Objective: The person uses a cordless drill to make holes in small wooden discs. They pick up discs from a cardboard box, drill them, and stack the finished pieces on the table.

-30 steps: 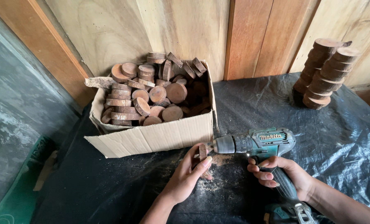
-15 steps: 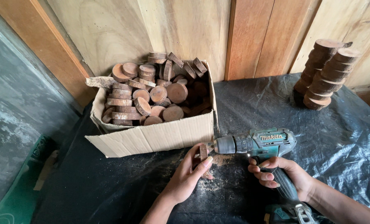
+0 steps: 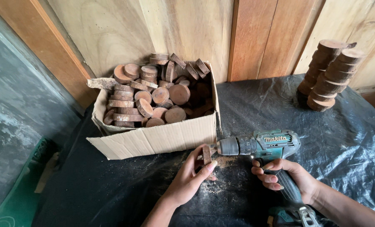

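Two bare forearms enter from the near edge — no sleeves, gloves, watch or rings visible on either. Left hand point(image 3: 190, 178): slim fingers, short trimmed nails. Right hand point(image 3: 287, 180): likewise short, clean nails — its forearm shows further, running off the near right corner.

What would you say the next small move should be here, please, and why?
Probably push the drill gently on into the wood disc. The left hand holds the disc on edge on the black sheet, the right hand grips the handle, the bit meets the disc's face, and sawdust lies beneath.
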